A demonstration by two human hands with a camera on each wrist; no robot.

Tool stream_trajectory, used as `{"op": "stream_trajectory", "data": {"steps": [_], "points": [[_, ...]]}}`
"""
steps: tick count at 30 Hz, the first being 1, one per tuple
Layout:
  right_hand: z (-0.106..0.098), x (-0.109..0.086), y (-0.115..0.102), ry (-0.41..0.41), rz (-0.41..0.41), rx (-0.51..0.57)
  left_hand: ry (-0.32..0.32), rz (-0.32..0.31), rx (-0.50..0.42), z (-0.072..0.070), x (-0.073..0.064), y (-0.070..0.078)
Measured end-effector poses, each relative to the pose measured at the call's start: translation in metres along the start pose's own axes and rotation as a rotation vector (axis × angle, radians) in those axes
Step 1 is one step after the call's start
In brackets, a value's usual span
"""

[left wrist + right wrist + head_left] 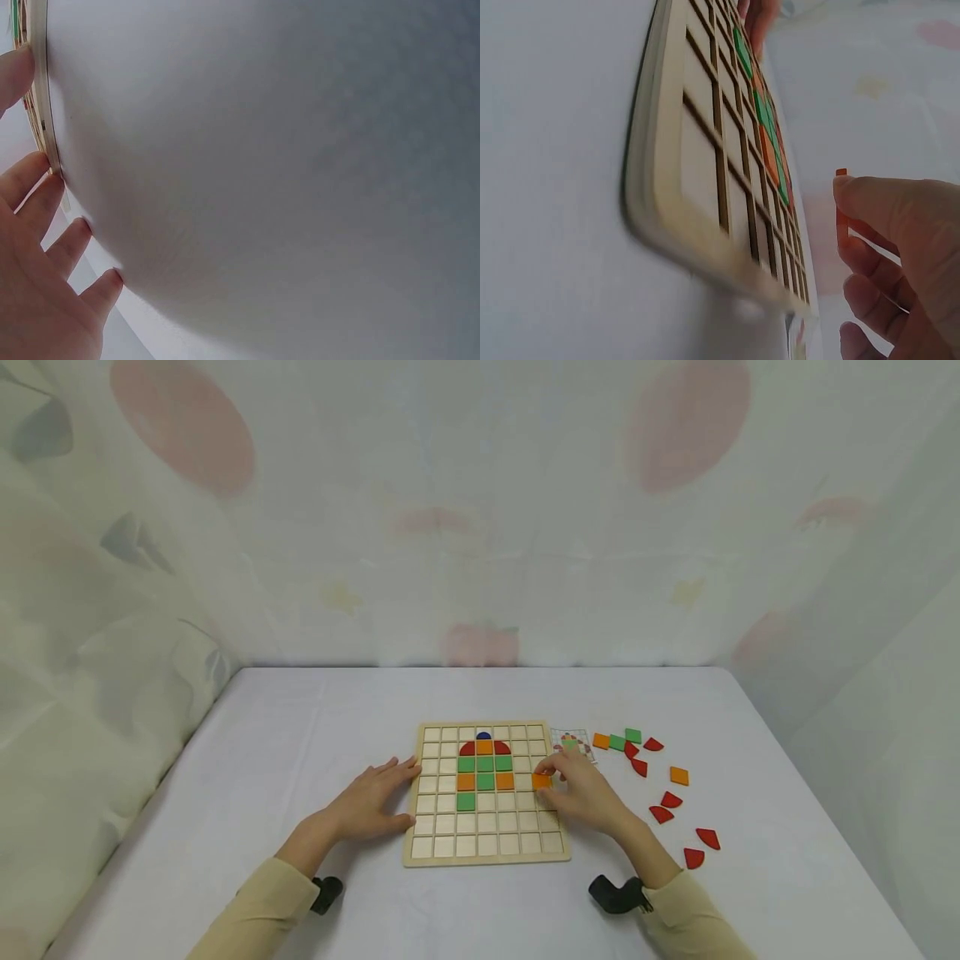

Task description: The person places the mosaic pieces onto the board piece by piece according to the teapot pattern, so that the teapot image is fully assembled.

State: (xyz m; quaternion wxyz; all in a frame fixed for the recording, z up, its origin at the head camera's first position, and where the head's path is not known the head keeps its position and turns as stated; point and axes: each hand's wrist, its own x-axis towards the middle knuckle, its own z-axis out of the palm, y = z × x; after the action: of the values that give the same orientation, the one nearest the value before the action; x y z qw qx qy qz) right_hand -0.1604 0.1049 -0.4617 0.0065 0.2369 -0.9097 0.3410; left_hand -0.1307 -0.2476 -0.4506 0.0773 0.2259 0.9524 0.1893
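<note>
A wooden grid board (487, 862) lies on the table, part filled with coloured tiles. At its top sit a blue half-round tile (483, 736) and an orange tile between two red quarter-round tiles (502, 748). Below are green squares (485, 763) and orange squares, with one green square lower left. My right hand (585, 793) pinches an orange square tile (842, 225) between thumb and finger, above the board's right columns. My left hand (367, 803) has its fingers spread, with fingertips and thumb touching the board's left edge.
A small printed pattern card (558, 739) lies by the board's upper right corner, partly covered by my right hand. Loose orange tiles (678, 776), green tiles (633, 736) and several red quarter-round tiles (693, 858) are scattered to the right. Patterned white cloth (480, 527) hangs behind the table.
</note>
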Motion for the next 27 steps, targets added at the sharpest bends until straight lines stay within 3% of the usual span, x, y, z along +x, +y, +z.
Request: {"op": "stream_trajectory", "data": {"steps": [9,17,27], "points": [[0.025,0.014,-0.018,-0.007,-0.043,-0.019,-0.001,-0.003,0.004,-0.001,0.000,0.000],[0.047,0.018,-0.029,-0.015,-0.120,-0.105,-0.002,-0.004,0.006,-0.002,0.001,0.001],[0.056,0.018,-0.040,-0.011,-0.169,-0.162,0.003,0.001,0.014,0.000,0.000,0.000]]}}
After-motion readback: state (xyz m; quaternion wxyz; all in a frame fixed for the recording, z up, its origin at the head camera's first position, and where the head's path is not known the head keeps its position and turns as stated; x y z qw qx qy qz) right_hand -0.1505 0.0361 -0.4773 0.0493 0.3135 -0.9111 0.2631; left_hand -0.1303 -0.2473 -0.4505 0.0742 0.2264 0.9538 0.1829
